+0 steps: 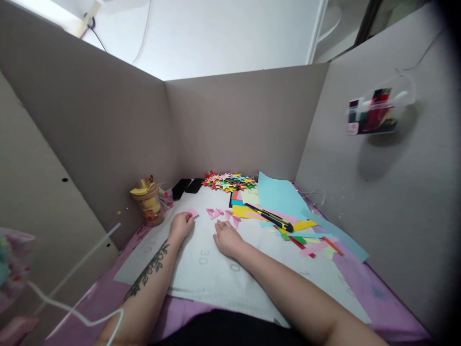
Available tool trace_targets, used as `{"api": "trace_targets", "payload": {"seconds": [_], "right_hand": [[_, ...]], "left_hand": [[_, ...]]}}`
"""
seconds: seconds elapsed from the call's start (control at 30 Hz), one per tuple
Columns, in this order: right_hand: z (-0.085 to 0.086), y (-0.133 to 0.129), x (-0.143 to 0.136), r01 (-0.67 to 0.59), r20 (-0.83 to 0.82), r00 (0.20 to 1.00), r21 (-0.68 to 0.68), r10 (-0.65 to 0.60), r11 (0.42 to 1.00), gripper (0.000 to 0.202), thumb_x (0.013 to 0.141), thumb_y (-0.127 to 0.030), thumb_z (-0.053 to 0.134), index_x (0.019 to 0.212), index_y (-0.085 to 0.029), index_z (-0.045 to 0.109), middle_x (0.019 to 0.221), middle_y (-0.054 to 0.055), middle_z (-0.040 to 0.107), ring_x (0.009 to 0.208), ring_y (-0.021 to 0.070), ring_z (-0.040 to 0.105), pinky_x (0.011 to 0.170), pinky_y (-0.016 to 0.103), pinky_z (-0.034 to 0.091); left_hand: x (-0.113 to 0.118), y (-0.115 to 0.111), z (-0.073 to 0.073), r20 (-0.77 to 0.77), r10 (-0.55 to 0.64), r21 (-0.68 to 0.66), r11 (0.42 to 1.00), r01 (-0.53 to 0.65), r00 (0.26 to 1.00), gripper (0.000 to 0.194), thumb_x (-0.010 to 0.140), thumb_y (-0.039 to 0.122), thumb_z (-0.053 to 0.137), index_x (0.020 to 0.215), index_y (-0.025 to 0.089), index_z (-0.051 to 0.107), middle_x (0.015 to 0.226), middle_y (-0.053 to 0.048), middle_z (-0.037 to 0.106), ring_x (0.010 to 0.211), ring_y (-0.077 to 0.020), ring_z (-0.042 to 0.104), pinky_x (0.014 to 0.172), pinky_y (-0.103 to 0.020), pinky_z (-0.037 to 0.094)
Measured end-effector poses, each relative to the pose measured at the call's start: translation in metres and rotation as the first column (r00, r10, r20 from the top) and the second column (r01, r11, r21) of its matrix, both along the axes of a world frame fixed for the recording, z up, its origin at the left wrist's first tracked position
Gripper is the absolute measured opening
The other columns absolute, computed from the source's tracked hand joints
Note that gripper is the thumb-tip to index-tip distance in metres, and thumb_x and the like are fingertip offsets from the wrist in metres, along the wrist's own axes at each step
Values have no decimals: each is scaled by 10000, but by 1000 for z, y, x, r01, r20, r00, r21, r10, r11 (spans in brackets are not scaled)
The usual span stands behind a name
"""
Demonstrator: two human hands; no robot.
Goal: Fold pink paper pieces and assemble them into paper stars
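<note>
The left hand (pixel 181 227) was found at the left of the working area, its thumb and fingers closed in a pinch at the near-left edge of a flat pink paper piece (pixel 193 212). The right hand (pixel 226 238) lay palm down on the white paper sheet (pixel 201 276), fingers loosely bent and slightly apart; whether anything was beneath them could not be told. Just beyond its fingertips lay folded pink paper pieces, one group to the left (pixel 215 213) and another to the right (pixel 233 218).

In this inspector's judgement, thin paper of this size called for a light pinch at the edge, corners matched before any crease was pressed, and firm pressure against the sheet. The right hand was well placed to steady or to crease, provided it kept off the folded pieces.

Farther right, a black and yellow utility knife (pixel 272 218) lay across loose paper strips (pixel 315 246); its blade should be confirmed retracted. A large light-blue paper sheet (pixel 279 194) lay beyond. At the far edge was a heap of multicoloured folded paper stars (pixel 228 182).
</note>
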State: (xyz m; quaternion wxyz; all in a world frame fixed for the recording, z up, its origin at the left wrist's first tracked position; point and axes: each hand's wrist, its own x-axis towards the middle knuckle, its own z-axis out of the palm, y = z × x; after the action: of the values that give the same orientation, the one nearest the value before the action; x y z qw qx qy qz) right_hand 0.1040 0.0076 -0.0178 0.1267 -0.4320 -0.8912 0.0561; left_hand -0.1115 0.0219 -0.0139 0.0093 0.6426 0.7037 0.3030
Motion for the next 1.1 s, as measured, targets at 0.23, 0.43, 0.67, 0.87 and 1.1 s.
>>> {"api": "trace_targets", "payload": {"seconds": [0.23,0.43,0.67,0.87,1.1], "right_hand": [[-2,5,-5,58,-35,998,-35,-59,998,510,860,-319,385,1293,-52,425,1362,169,410,1194,293,361,972,419,304],[4,1,4,6,-33,999,45,-4,999,434,864,-330,392,1199,-81,511,1247,162,519,1108,278,431,924,397,335],[9,-7,10,-17,19,1000,53,16,998,392,853,-261,410,1173,-70,529,1219,178,536,1118,278,451,940,387,333],[8,-13,8,-61,34,998,20,61,998,413,858,-214,385,1211,-38,506,1288,201,485,1216,281,409,998,382,315],[1,-2,9,3,-72,997,-65,-8,998,499,851,-237,411,1292,-3,427,1352,218,410,1278,288,349,1048,400,271]], "left_hand": [[-7,4,-4,310,17,3,1000,-19,951,241,677,282,599,849,144,694,833,-84,697,770,-203,604,756,-290,439],[-9,6,-6,379,15,11,1000,-20,925,257,698,300,590,874,146,695,866,-82,703,791,-210,625,765,-295,453],[-9,4,-4,405,66,41,995,-90,912,282,725,279,562,940,137,677,924,-97,694,850,-225,621,797,-320,450],[-3,-5,7,388,100,154,973,-171,916,260,753,246,506,928,149,672,968,-98,682,916,-236,605,852,-343,432],[44,-37,25,860,-130,213,970,-118,493,411,663,338,638,1004,117,580,808,-60,638,695,-148,605,676,-280,498]]}}
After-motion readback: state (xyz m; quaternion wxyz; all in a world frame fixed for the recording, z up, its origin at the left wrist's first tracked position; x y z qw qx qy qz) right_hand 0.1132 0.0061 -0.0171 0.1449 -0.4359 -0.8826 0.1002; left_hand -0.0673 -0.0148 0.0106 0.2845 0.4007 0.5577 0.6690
